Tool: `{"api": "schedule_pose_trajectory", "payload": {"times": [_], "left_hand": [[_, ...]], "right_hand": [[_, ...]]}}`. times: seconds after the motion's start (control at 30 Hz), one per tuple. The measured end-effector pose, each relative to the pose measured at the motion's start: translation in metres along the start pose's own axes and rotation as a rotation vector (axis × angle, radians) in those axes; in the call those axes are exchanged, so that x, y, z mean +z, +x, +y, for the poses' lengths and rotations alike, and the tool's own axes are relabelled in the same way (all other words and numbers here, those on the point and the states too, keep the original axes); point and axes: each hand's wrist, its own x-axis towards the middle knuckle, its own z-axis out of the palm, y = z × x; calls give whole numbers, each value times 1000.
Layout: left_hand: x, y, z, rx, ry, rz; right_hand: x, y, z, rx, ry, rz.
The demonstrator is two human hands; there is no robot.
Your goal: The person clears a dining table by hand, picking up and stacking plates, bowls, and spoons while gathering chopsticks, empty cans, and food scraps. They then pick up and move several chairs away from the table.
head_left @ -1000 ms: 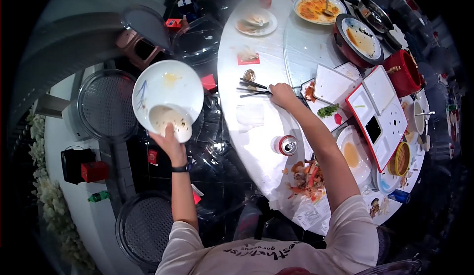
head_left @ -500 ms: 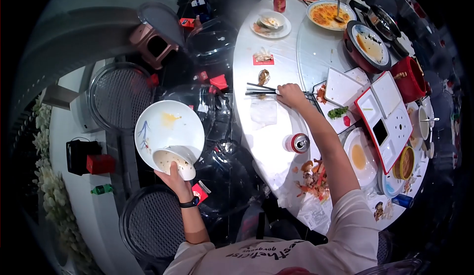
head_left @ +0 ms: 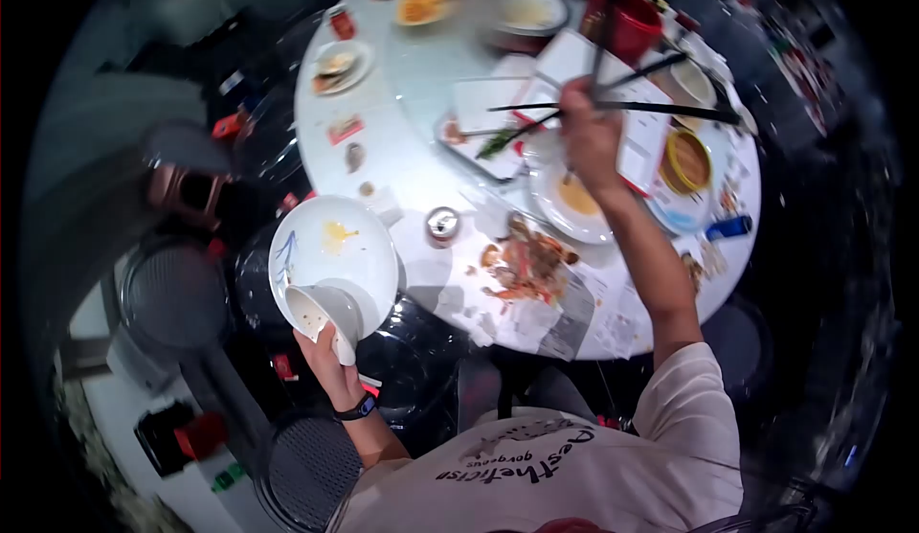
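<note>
My left hand (head_left: 328,353) grips a white bowl (head_left: 337,311) together with a white plate (head_left: 362,236). The bowl is tilted and overlaps the near part of the plate; small specks show inside it. A yellow smear and a blue plant pattern mark the plate, held beyond the table's left edge. My right hand (head_left: 591,140) is closed around several dark chopsticks (head_left: 675,110), which point in different directions above the table and are partly blurred. Under that hand and forearm lie a white dish with brown liquid (head_left: 565,188) and white-and-red trays (head_left: 641,155).
On the round table (head_left: 421,155) stand an open can (head_left: 442,225), a heap of food scraps (head_left: 525,263), a yellow round container (head_left: 686,161), a blue can (head_left: 729,227) and a red bucket (head_left: 632,25). Dark stools (head_left: 311,466) and transparent chairs stand to the left.
My right hand has lifted the chopsticks off the table and carried them right, over the trays. The view has turned toward the table. My left hand still holds the plate and bowl.
</note>
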Motion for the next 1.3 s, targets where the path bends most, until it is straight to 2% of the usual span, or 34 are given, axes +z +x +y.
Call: {"api": "schedule_pose_trajectory", "payload": {"times": [0.17, 0.33, 0.5, 0.6, 0.67, 0.73, 0.8, 0.83, 0.9, 1.07, 1.13, 1.17, 1.3], "left_hand": [[68, -56, -24, -144, 56, -334], [146, -162, -57, -348, 39, -624], [228, -345, -118, -456, 30, -917], [271, -487, -151, -593, -40, -1026], [292, -571, -175, -693, -34, -986], [325, -609, -198, -755, -18, -958], [333, -652, -201, -778, 27, -900], [339, -662, -206, -760, 51, -939], [364, -689, -201, -708, 113, -876], [430, -702, -221, -532, 93, -910], [459, -671, -266, -549, 128, -984], [478, -647, -294, -578, 177, -1055], [613, -685, -343, -489, 81, -907]], "right_hand": [[-260, -67, -55, 173, 114, 423], [-504, -214, -135, 163, 154, 784], [-706, -407, -186, 194, 144, 1066], [-823, -514, -168, 271, 104, 1148], [-878, -568, -147, 336, 155, 1170], [-881, -572, -135, 403, 211, 1237], [-919, -598, -119, 439, 335, 1200], [-940, -605, -111, 463, 366, 1206], [-984, -607, -94, 498, 419, 1209], [-1061, -549, -55, 534, 490, 1142], [-1097, -535, -24, 540, 533, 1089], [-1119, -528, -10, 550, 517, 1091], [-1223, -502, 52, 595, 355, 1153]]}}
